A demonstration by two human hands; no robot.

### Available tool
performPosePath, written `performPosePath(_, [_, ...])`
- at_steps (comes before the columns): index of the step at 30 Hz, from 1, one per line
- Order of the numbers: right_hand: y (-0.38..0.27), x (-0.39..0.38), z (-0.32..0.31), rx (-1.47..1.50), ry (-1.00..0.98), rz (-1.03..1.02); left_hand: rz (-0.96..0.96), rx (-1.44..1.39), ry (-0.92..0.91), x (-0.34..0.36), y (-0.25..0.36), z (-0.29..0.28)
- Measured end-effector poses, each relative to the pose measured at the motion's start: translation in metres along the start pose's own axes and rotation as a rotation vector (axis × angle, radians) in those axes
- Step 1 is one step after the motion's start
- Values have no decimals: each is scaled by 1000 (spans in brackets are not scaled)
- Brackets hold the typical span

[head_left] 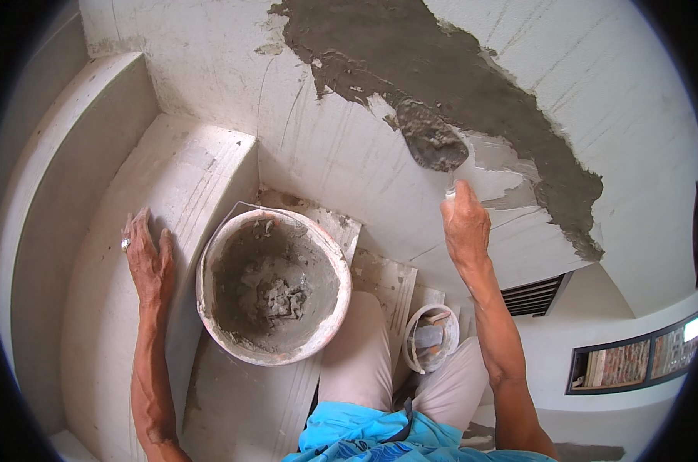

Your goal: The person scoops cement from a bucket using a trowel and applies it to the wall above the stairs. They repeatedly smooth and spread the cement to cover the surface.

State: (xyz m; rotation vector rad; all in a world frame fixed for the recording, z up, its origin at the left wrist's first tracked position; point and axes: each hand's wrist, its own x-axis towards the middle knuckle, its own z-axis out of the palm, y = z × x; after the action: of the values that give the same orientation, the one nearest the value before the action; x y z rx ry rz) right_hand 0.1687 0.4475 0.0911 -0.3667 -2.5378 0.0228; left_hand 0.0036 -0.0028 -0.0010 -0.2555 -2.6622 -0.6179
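Wrapped around the handle of a trowel (433,142), my right hand (467,221) holds it against the white wall (326,146). Wet grey mortar lies on the trowel blade, next to the broad dark patch of fresh mortar (441,69) spread across the wall. My left hand (150,258) rests flat with fingers stretched on a pale stair step (195,154), holding nothing. Between my arms stands a white bucket (338,304) with a wire handle, mortar (279,296) coating its inside and lumped at its bottom.
A smaller white bucket (410,362) holding tools stands lower down beside my knee. Higher stair steps (95,108) rise at the left. At the right are a dark slatted vent (535,295) and a dark-framed window (634,362).
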Motion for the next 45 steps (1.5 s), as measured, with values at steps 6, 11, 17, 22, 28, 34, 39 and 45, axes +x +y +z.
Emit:
performPosePath(6, [0, -20, 2, 9, -115, -4, -1, -1, -1, -1, 0, 1])
performPosePath(11, [-18, 7, -10, 65, -39, -23, 3, 2, -6, -1, -2, -1])
performPosePath(17, [-28, 18, 3, -45, -78, -35, -12, -20, -6, -1, -1, 1])
performPosePath(22, [-31, 1, 7, 1, -125, -23, -25, -27, -22, 0, 2, -1])
performPosePath(28, [-52, 34, -9, 81, -43, -11, 2, 1, -2, -1, -2, -1])
performPosePath(34, [-52, 14, 10, 22, -257, -8, -10, -6, -4, 0, 4, -1])
performPosePath(39, [-70, 34, -10, 80, -131, -21, -1, 10, 3, 0, 1, -2])
performPosePath(45, [-79, 42, 12, -27, -208, -25, -12, -8, 1, 0, 4, -3])
